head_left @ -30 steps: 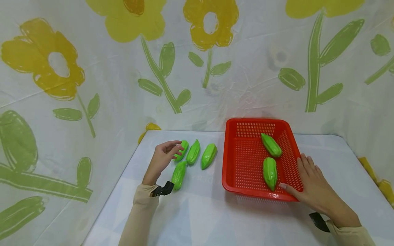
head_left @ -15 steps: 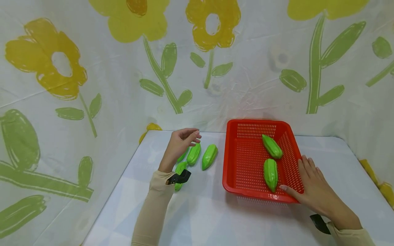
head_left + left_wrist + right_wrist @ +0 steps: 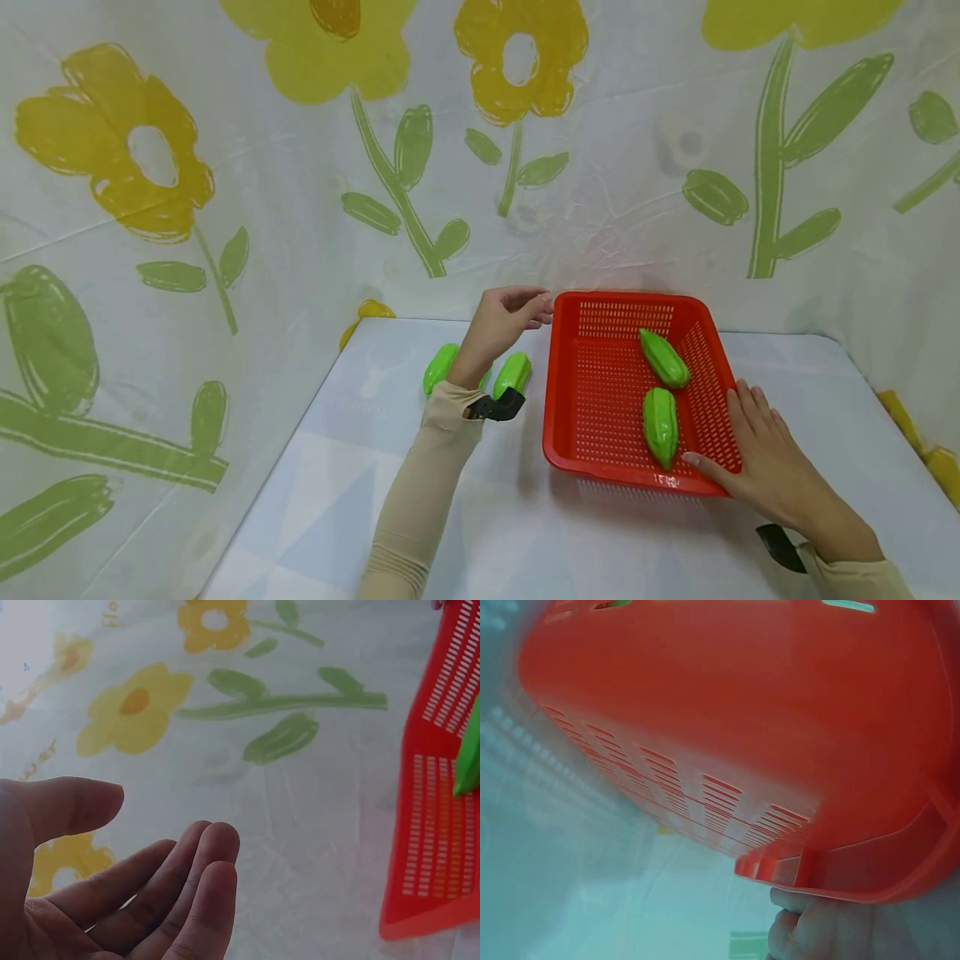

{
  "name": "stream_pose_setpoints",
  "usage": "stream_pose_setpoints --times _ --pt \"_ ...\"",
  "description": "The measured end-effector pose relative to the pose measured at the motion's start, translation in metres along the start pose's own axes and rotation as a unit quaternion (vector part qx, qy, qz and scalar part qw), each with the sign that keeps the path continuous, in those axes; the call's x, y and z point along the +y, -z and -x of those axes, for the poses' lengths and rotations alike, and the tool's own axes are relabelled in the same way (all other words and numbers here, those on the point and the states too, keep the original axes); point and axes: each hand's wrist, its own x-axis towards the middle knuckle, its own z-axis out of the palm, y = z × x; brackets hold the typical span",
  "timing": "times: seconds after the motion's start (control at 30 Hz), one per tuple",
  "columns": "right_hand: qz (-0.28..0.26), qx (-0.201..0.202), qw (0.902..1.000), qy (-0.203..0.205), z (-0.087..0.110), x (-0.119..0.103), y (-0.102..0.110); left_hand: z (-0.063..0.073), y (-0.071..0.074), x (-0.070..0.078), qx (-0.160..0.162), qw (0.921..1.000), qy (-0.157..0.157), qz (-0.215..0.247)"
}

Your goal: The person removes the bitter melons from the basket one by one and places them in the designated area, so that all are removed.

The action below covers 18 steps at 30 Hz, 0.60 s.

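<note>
Right hand apparently on red basket

We see soft, even light in the head view, with a faint shadow on the pale white-and-blue table beneath the red perforated plastic basket and small glints on the glossy green ridged vegetables. We find the left wrist view dimmer and greyish, brightest at its upper left corner; the right wrist view looks hazy, blue-tinted and softly blurred.
</note>
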Motion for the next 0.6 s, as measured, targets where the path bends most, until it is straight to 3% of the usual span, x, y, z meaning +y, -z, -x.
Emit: stream_pose_setpoints --times 0.27,0.6 --pt "-0.001 0.001 1.0 -0.001 0.0 0.0 0.0 -0.02 -0.045 -0.005 -0.037 0.9989 0.027 0.001" --pt "-0.001 0.004 1.0 0.002 0.001 0.0 -0.001 -0.033 -0.095 -0.02 -0.061 0.9949 0.058 -0.055"
